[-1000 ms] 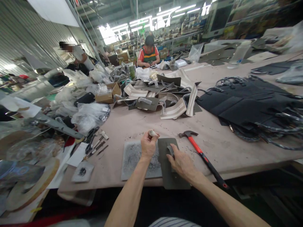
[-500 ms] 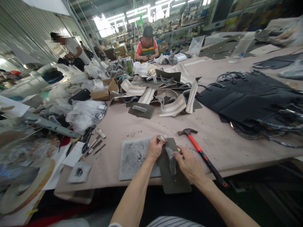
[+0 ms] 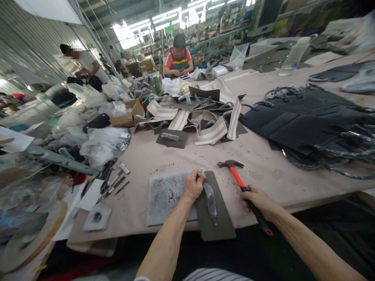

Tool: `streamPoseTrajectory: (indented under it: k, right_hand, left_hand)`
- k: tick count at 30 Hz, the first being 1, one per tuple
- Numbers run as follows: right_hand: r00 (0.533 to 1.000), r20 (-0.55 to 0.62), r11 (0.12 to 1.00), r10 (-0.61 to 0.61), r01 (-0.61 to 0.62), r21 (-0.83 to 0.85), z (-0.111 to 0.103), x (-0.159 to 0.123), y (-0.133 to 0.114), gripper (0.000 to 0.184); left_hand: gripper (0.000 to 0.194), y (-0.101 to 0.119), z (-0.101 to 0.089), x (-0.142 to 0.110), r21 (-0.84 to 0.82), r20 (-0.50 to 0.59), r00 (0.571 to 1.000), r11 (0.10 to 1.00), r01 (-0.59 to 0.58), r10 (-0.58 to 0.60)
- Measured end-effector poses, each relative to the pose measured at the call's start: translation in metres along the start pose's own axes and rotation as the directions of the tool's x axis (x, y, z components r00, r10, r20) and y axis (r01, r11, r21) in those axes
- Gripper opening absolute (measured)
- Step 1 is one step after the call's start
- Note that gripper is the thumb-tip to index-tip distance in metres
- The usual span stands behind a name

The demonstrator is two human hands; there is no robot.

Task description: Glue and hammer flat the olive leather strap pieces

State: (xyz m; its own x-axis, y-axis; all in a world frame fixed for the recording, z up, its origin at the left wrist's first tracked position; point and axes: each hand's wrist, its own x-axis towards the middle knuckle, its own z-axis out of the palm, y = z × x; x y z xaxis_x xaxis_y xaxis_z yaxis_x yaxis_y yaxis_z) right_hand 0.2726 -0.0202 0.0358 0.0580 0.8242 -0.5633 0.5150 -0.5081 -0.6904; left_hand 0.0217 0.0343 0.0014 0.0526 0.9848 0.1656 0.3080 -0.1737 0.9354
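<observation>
To the left of our flat, speckled grey slab (image 3: pixel 164 195), on the pinkish-brown tabletop (image 3: pixel 140 164), lie a small translucent square pad (image 3: pixel 104 223) with black bits on it and a cluster of slim hand tools (image 3: pixel 117 184); behind the slab sit a loose dark olive sheet (image 3: pixel 180 143) with a plastic-wrapped grip and a heap of olive and cream-striped pieces (image 3: pixel 212 134); whether these are finished or waiting, we cannot tell. At the slab's right edge, our left hand (image 3: pixel 193 186) pinches a pale, rod-shaped tool (image 3: pixel 200 172) at the far end of a long, clear-wrapped grey handle (image 3: pixel 211 201); this lies along a rounded dark olive panel (image 3: pixel 224 203), which overlaps the slab's right side and juts past the tabletop's near edge; the handle's near tab shows a small spot, perhaps a fastener. Right of the slab, our right hand (image 3: pixel 259 201) is wrapped round a red-and-black claw hammer (image 3: pixel 237 177), its head apart from the tool; we judge the near end possibly fastened, the far end lined up but not yet done. Farther right of the slab spreads a stack of black, cord-trimmed pieces (image 3: pixel 293 113).
</observation>
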Motion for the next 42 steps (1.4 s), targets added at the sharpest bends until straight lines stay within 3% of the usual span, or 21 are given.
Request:
streamPoseTrajectory:
  k: [2,6,10,14,17,20,23,25,30,31,34,36,38,41,42]
  right_hand:
    - [0.995,0.095,0.978,0.027,-0.046,0.206,0.001,-0.005,-0.015,0.007]
    - [0.998,0.041,0.901,0.048,-0.061,0.43,0.008,-0.017,-0.026,0.032]
    - [0.97,-0.155,0.942,-0.186,0.221,0.254,0.01,-0.015,-0.021,0.042]
    - [0.9,-0.143,0.903,-0.411,0.424,0.075,0.003,-0.024,-0.03,0.043]
    - [0.82,-0.196,0.843,-0.537,0.527,-0.104,0.0,-0.037,-0.043,0.039]
    - [0.789,-0.196,0.795,-0.582,0.502,-0.34,-0.001,-0.044,-0.05,0.038]
    - [0.829,-0.119,0.753,-0.546,0.423,-0.503,-0.006,-0.048,-0.056,0.036]
    - [0.826,-0.122,0.732,-0.55,0.406,-0.547,-0.01,-0.055,-0.067,0.036]
    - [0.661,-0.325,0.714,-0.676,0.479,-0.51,-0.009,-0.067,-0.09,0.037]
    - [0.663,-0.308,0.704,-0.682,0.481,-0.522,-0.007,-0.066,-0.088,0.036]
    - [0.78,-0.116,0.664,-0.615,0.433,-0.61,-0.004,-0.058,-0.076,0.031]
    - [0.817,-0.042,0.65,-0.576,0.426,-0.629,-0.009,-0.058,-0.077,0.031]
    - [0.75,-0.135,0.659,-0.647,0.462,-0.593,-0.016,-0.063,-0.086,0.036]
    - [0.55,-0.416,0.688,-0.724,0.54,-0.484,-0.018,-0.071,-0.097,0.041]
    - [0.515,-0.446,0.681,-0.732,0.564,-0.467,-0.016,-0.07,-0.094,0.043]
  left_hand:
    - [0.012,0.003,0.0,-0.004,0.06,0.017,0.998,0.997,-0.054,0.053]
    - [0.016,0.004,0.002,-0.008,0.045,0.022,0.996,0.995,-0.085,0.084]
    - [0.018,-0.003,0.005,-0.005,0.034,0.001,0.995,0.995,-0.095,0.095]
    - [0.018,-0.008,0.007,-0.004,0.039,-0.009,0.996,0.995,-0.093,0.093]
    - [0.019,-0.008,0.007,-0.005,0.052,0.0,0.995,0.993,-0.102,0.102]
    - [0.016,-0.005,0.005,-0.005,0.053,0.013,0.995,0.993,-0.103,0.103]
    - [0.012,-0.004,0.004,-0.004,0.072,0.016,0.998,0.995,-0.068,0.067]
    - [0.012,-0.005,0.004,-0.003,0.076,0.024,0.998,0.996,-0.055,0.053]
    - [0.014,-0.006,0.004,-0.005,0.076,0.04,0.997,0.994,-0.076,0.073]
    - [0.014,-0.007,0.004,-0.005,0.075,0.036,0.997,0.994,-0.076,0.074]
    - [0.012,-0.008,0.005,-0.006,0.078,0.027,0.998,0.996,-0.053,0.051]
    - [0.011,-0.008,0.005,-0.006,0.077,0.032,0.999,0.996,-0.037,0.034]
    - [0.013,-0.006,0.004,-0.006,0.061,0.043,0.998,0.997,-0.04,0.037]
    - [0.013,-0.004,0.003,-0.006,0.048,0.051,0.998,0.998,-0.04,0.038]
    - [0.013,-0.003,0.003,-0.006,0.048,0.051,0.998,0.998,-0.035,0.033]
